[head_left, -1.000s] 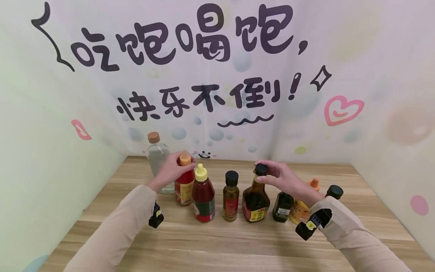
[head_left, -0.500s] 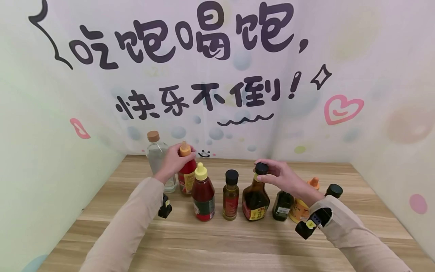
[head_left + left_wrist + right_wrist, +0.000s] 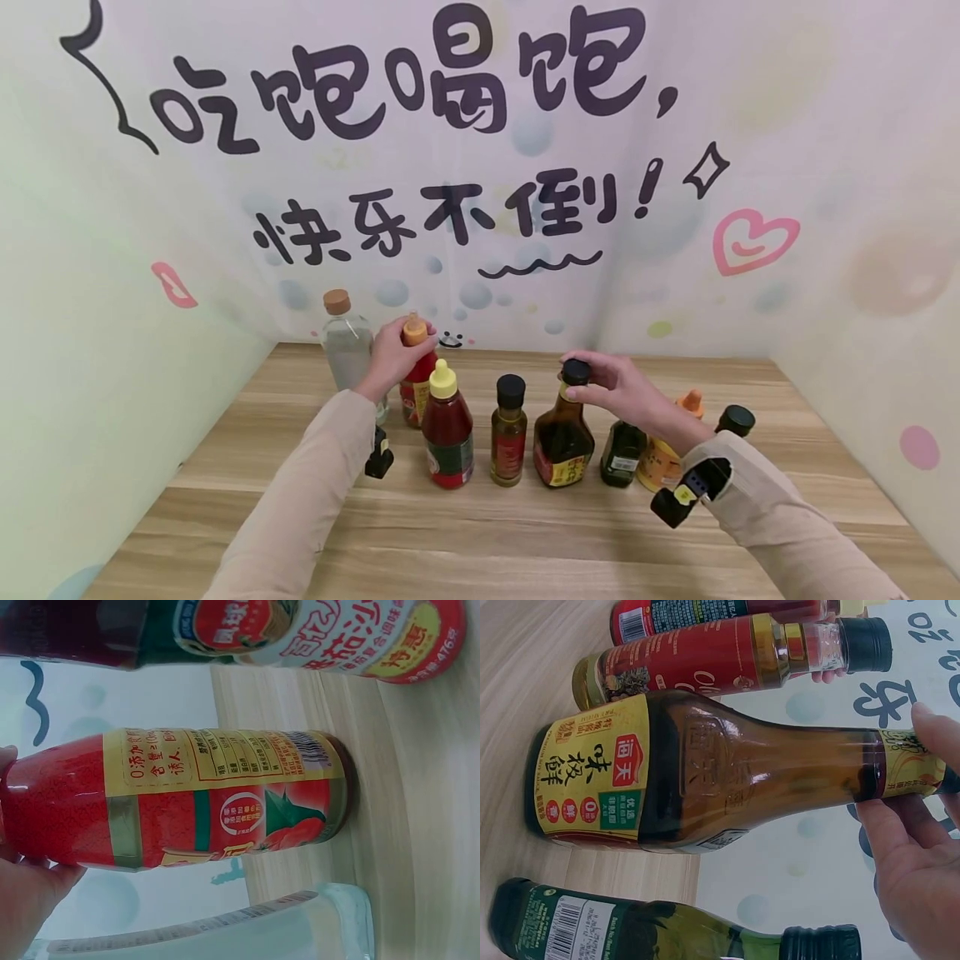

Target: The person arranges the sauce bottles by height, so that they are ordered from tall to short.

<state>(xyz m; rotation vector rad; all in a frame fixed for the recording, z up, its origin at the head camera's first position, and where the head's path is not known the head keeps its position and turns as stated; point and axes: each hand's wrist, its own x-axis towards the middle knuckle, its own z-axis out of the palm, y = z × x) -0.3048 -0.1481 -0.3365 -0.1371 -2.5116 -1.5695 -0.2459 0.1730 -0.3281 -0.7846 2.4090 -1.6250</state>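
Observation:
My left hand [image 3: 396, 357] grips a red sauce bottle [image 3: 417, 400] near its orange cap. That bottle stands upright, partly hidden behind a ketchup bottle [image 3: 448, 437] with a yellow nozzle cap. The left wrist view shows its red and yellow label [image 3: 225, 799] and my fingers around its upper end. With my right hand [image 3: 622, 390] I hold a soy sauce bottle [image 3: 564, 442] at the neck, just under its black cap. In the right wrist view, thumb and fingers close on the yellow neck band [image 3: 911, 761], and the bottle is upright on the table.
A tall clear bottle [image 3: 347, 346] with a brown cap stands left of my left hand. Between the hands is an olive oil bottle [image 3: 508, 442]. A small dark green bottle [image 3: 622, 458], an orange-capped yellow bottle [image 3: 660, 467] and a black-capped bottle [image 3: 737, 421] stand at right.
My left hand has moved the red sauce bottle back and slightly right, to behind the ketchup bottle. My right hand and the soy sauce bottle have stayed in place.

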